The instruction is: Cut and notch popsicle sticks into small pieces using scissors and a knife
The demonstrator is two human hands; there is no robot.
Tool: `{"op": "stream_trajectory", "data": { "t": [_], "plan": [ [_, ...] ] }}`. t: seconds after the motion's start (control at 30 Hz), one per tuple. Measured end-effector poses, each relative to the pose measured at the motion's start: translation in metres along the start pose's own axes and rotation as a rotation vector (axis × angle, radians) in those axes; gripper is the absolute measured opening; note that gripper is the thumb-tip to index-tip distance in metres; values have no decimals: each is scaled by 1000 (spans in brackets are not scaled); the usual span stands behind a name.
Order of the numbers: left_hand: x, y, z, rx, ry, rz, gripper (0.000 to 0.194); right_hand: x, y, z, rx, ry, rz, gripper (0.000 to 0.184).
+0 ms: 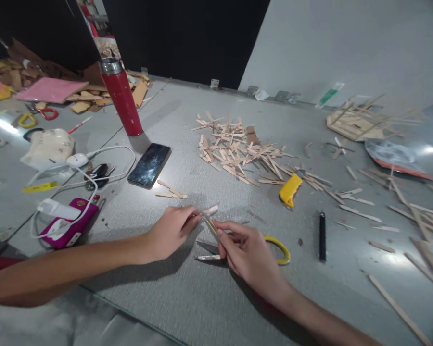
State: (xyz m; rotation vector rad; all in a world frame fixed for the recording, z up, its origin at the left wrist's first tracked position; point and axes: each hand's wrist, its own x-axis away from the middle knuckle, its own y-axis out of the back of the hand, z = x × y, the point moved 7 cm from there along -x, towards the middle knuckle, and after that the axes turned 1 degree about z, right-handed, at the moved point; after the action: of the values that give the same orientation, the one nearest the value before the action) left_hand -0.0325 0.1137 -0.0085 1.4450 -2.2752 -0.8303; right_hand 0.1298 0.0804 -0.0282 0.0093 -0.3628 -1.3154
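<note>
My left hand (171,230) is closed, fingertips pinching a short pale wooden stick (211,210). Between the fingers of my right hand (250,254) is a slim, pencil-like tool with a yellow stripe (211,224), its tip meeting the stick close to my left fingertips. Scissors with a yellow handle (284,254) lie beneath my right hand, blades parted and pointing left; their middle is hidden. Just beyond my left hand, a few joined stick pieces (171,191) rest on the table.
A pile of wooden sticks (234,149) spreads across the middle, with a yellow cutter (291,190) at its edge. A black pen-like tool (322,235) lies right. Leftward are a phone (149,165), red flask (121,98) and purple power box (82,218) with white cables.
</note>
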Motion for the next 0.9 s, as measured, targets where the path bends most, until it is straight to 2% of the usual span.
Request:
{"op": "stream_trajectory", "data": {
  "t": [0.1,0.17,0.27,0.4,0.6,0.9],
  "plan": [
    [-3,1,-2,72,46,133,25,-3,-2,-2,-23,-55,42,41],
    [-3,2,2,141,113,174,26,-3,-4,-4,-52,-102,82,40],
    [-4,5,8,115,137,149,26,-2,-7,-3,-100,-168,145,39],
    [-4,7,8,-38,47,91,22,-1,-9,1,-114,-198,171,33],
    [-2,-2,11,-141,43,90,20,0,-9,-4,-247,-286,90,33],
    [-1,-6,13,-242,-29,94,18,6,-9,4,-243,-365,45,33]
  ]
}}
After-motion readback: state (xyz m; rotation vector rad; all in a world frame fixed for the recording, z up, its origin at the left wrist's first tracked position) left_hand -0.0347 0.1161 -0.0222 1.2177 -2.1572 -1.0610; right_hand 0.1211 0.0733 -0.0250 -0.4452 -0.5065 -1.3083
